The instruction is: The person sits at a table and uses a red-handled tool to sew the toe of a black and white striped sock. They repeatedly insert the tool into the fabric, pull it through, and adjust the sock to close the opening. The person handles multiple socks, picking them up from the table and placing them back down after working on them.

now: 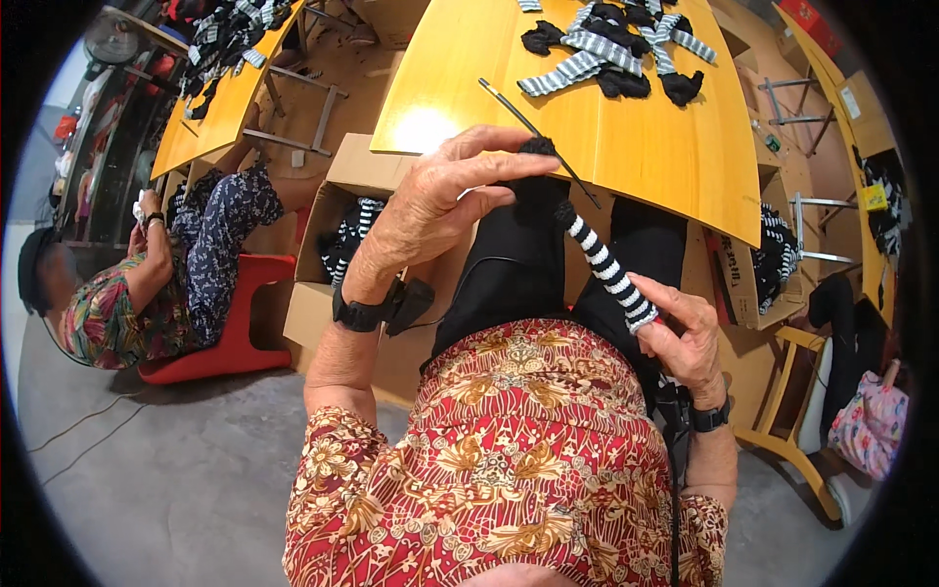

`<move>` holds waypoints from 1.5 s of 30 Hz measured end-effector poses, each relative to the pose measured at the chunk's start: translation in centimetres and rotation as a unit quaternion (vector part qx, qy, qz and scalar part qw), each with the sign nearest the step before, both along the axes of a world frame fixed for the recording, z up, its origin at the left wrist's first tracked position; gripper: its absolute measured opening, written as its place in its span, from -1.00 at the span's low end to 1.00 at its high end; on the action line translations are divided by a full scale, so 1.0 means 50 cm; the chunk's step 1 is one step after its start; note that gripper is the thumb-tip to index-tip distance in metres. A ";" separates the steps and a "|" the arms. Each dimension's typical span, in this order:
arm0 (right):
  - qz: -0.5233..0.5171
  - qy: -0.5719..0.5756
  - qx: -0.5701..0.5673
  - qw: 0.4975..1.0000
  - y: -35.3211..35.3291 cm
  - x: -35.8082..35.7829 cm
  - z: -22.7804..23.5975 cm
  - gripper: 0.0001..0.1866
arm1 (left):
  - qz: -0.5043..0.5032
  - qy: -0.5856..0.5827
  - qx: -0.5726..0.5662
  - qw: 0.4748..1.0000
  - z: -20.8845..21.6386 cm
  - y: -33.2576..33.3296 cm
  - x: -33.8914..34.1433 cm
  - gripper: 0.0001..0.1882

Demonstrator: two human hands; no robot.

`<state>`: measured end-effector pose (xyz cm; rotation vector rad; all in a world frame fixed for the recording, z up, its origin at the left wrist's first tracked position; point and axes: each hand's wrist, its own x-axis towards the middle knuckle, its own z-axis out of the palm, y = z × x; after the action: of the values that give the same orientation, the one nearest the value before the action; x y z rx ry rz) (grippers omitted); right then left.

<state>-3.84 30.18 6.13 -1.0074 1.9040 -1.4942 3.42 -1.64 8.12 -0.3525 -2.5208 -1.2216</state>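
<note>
My right hand [680,333] is closed around the lower end of a black-and-white striped knitted tube [608,269]. The tube slants up to the left and ends in a black fuzzy tip; a bit of red shows by my fingers. Above my lap, my left hand [455,186] has its fingertips on a small black knit piece [538,146]. A thin dark stick [511,106] runs slantwise past those fingertips, over the table's near edge. Black fabric and my black trousers blend below the left hand, so I cannot tell whether the knit piece joins the tube.
A yellow wooden table [460,59] ahead bears a pile of striped and black knit pieces [611,54]. Cardboard boxes [367,166] with more knitwear flank my knees. At left, a person [137,303] sits on a red chair [259,323] by another table. A wooden chair [782,440] stands at right.
</note>
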 end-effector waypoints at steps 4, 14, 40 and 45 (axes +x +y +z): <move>0.016 -0.058 0.014 0.998 0.008 -0.004 0.002 -0.50 | 0.033 0.064 -0.021 0.997 -0.005 0.017 -0.009 -0.47; 0.022 0.090 0.026 0.995 -0.001 0.010 0.011 -0.46 | 0.040 -0.071 0.157 0.984 -0.043 -0.021 -0.005 -0.79; -0.046 -0.129 -0.073 0.988 -0.032 0.037 -0.053 -0.57 | 0.031 -0.138 0.394 0.908 -0.003 0.005 -0.002 -0.84; -0.038 -0.112 -0.061 0.991 -0.036 0.035 -0.049 -0.57 | -0.010 -0.170 0.424 0.889 -0.025 -0.004 -0.013 -0.84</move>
<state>-2.12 28.38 3.69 -0.7879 1.7258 -1.7076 2.76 -1.82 6.89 0.0648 -1.9265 -2.3814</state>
